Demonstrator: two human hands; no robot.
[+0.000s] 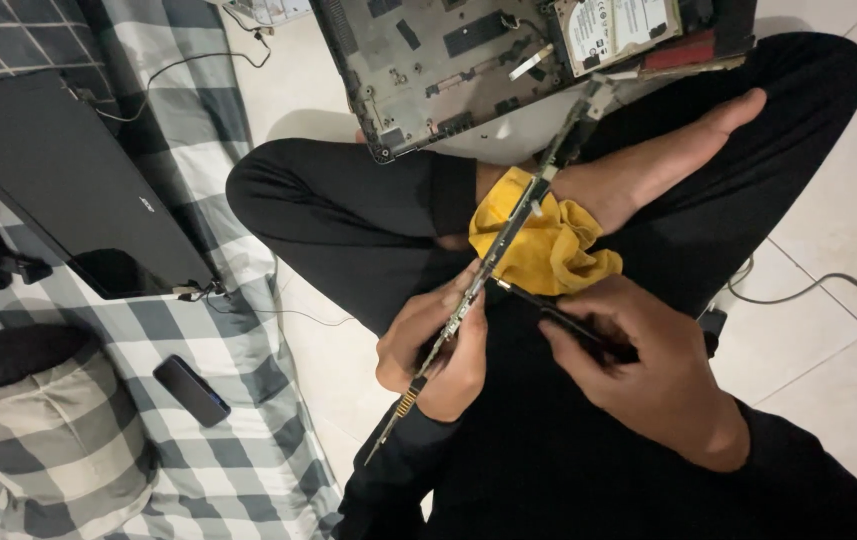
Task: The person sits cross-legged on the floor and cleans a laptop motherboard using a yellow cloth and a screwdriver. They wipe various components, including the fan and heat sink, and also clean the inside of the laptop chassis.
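Note:
My left hand (436, 345) grips a long narrow circuit strip (518, 215) that runs diagonally from my lap up toward an opened laptop base (428, 60). My right hand (638, 365) holds a thin dark tool (558, 320), its tip touching the strip near my left fingers. A crumpled yellow cloth (548, 250) lies on my crossed legs under the strip, beside my bare foot (668, 160).
A hard drive (613, 25) sits in the laptop base. On the checked bedding at left lie a black laptop lid (68, 180), a small dark phone-like device (191, 390) and a checked pillow (48, 440). A cable (808, 290) trails over the tiled floor at right.

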